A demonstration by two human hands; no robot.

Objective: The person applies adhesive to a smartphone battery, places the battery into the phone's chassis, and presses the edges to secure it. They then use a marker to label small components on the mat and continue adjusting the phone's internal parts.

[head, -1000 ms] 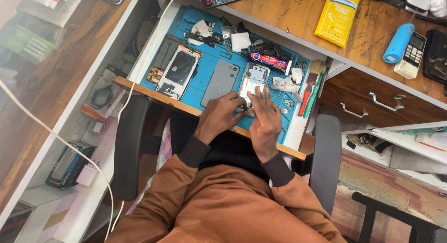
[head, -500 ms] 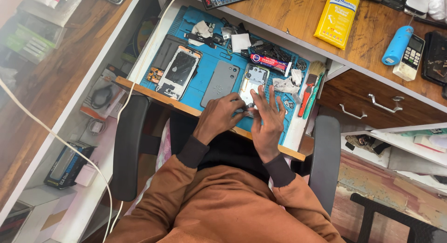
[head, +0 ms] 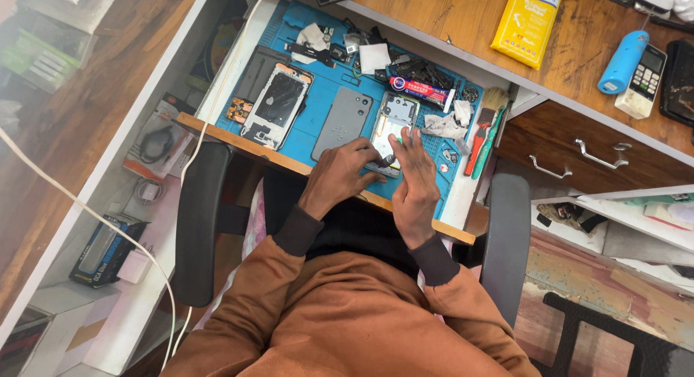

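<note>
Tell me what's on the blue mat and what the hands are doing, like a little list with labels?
left hand: fist around a small dark tool, tip at the opened phone
right hand: fingers flat on the opened phone's lower end
blue mat: lies on a pull-out tray
beside the phone: grey back cover, then a broken phone frame
right edge of mat: brush
desk above: yellow packet, blue cylinder
</note>
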